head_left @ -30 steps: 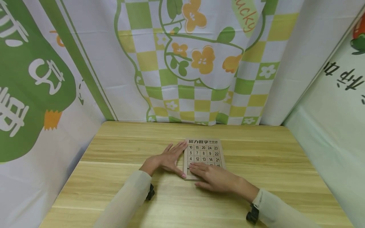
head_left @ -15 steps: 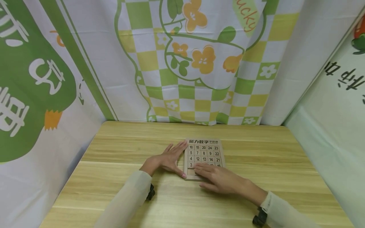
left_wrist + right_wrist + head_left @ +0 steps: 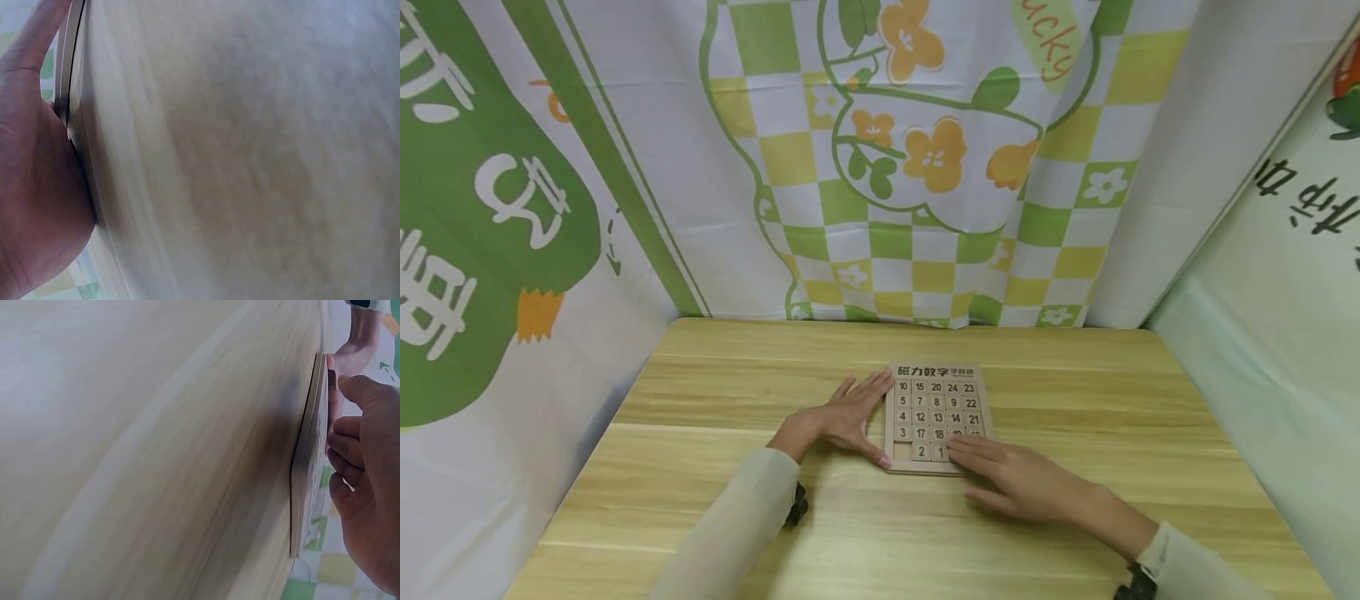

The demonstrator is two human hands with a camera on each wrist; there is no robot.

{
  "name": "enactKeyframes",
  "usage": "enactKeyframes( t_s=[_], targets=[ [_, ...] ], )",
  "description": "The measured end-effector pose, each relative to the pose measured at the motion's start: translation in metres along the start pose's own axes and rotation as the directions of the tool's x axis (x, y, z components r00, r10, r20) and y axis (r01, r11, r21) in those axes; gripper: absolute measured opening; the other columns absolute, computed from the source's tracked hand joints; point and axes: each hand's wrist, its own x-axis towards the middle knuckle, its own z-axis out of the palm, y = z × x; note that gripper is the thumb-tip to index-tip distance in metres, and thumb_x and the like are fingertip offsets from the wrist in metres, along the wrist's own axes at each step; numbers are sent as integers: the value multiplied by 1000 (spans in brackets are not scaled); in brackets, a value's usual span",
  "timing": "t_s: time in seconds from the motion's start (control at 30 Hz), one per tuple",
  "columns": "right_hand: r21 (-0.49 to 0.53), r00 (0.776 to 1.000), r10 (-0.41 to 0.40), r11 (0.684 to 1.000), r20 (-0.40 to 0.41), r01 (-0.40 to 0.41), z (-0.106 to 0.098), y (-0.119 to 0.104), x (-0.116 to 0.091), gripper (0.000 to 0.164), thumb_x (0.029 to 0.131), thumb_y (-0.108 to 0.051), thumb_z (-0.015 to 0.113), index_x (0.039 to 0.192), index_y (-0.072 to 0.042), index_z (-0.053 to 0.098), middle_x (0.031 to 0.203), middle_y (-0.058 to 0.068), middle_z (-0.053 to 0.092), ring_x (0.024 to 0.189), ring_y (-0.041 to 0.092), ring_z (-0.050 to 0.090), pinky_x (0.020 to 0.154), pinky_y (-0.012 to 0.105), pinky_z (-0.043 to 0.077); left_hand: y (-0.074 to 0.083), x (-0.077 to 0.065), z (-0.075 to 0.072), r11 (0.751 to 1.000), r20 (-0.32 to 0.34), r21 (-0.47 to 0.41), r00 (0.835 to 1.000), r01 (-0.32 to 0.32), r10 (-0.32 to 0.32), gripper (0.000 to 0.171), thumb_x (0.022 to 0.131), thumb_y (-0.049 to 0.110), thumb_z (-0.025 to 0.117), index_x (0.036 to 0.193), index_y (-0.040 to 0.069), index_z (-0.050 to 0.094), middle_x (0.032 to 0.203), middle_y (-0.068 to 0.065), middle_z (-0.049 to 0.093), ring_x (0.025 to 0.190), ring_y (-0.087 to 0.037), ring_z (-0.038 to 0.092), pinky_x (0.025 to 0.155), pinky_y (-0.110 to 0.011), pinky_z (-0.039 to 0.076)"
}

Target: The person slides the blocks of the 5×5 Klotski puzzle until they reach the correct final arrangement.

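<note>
Sleeves, two, pale: right sleeve [image 3: 1198, 571] and left sleeve [image 3: 726, 529], both at the near edge of view. A black device sits at each cuff: right device [image 3: 1137, 583], left device [image 3: 797, 506].

Right hand [image 3: 1015, 477]: palm down, fingers together and reaching out, thumb apart; tips over the lower right tiles, covering some numbers. Grips nothing.

Left hand [image 3: 846, 421]: fingers and thumb extended and spread, not curled round anything; fingertips at the upper left side of the board, thumb at its lower left corner.

Number puzzle board [image 3: 891, 408], wooden, flat on the desk [image 3: 1075, 392] between the hands. Bare floor shows in the lower left cell. Beside that cell, tile 2 [image 3: 922, 452], then tile 1 [image 3: 940, 452], partly beneath the right fingers. Next row begins 3, 17, 18, the rest partly hidden. Beyond: 4, 12, 13, 14, 21; then 5, 7, 8, 9, 22; then 10, 15, 20, 24, 23. Header strip at the far end, dark Chinese characters.

Left cloth [image 3: 490, 250], green and white; right cloth [image 3: 1277, 325], pale with dark characters.

Back curtain [image 3: 925, 225], behind the desk: green, yellow and white checks, orange flowers.
</note>
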Motion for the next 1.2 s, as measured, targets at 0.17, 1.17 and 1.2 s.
enactKeyframes(
  t_s=[0.17, 1.17, 1.2],
  targets=[
    [-23, 1000, -4, 1000, -29, 4, -4, 4, -15, 60, 101, -35, 72, 149, -3, 59, 155, 15, 57, 139, 35, 58, 108, 51, 53, 0, 0, 0, 1000, 2, 4, 1000, 4, -4, 141, 77, 69, 84, 171, 10, -4, 178, -10, -9, 164, -26, -7, 130, -54, -10],
    [-45, 998, -3, 999, -59, 1, -8, 15, -47, 53, 100, -31, 74, 144, -3, 64, 150, 14, 62, 135, 34, 61, 105, 52, 55, 1, -2, -1, 1000, -3, -21, 1000, -7, 7, 141, 77, 68, 85, 171, 9, -3, 178, -11, -9, 164, -26, -8, 130, -57, -9],
    [-40, 998, -2, 999, -57, -1, -8, 15, -46, 52, 100, -31, 74, 144, -4, 64, 151, 13, 62, 136, 34, 61, 106, 52, 55, 2, -2, -1, 1000, -3, -22, 1000, -6, 6, 141, 77, 68, 85, 171, 9, -3, 178, -11, -9, 164, -25, -8, 130, -57, -9]
  ],
)
